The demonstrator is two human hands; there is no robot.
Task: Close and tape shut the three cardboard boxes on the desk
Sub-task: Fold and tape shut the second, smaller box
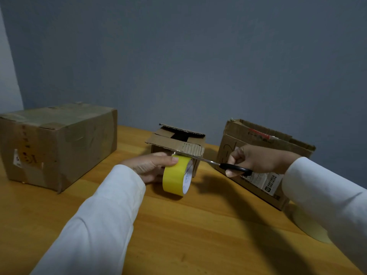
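Left hand [148, 167] wraps the yellow tape roll [176, 176], thumb on top, roll upright just above the desk [178, 225]; right hand [252, 161] grips the black-handled scissors [222, 165], blades reaching left to the roll's top edge, under the small box [176, 143] flap; both sleeves white. Small box centre, flaps partly open; large box [59, 143] left, closed; right box [264, 163] open, printed label on its front, text too small to read.
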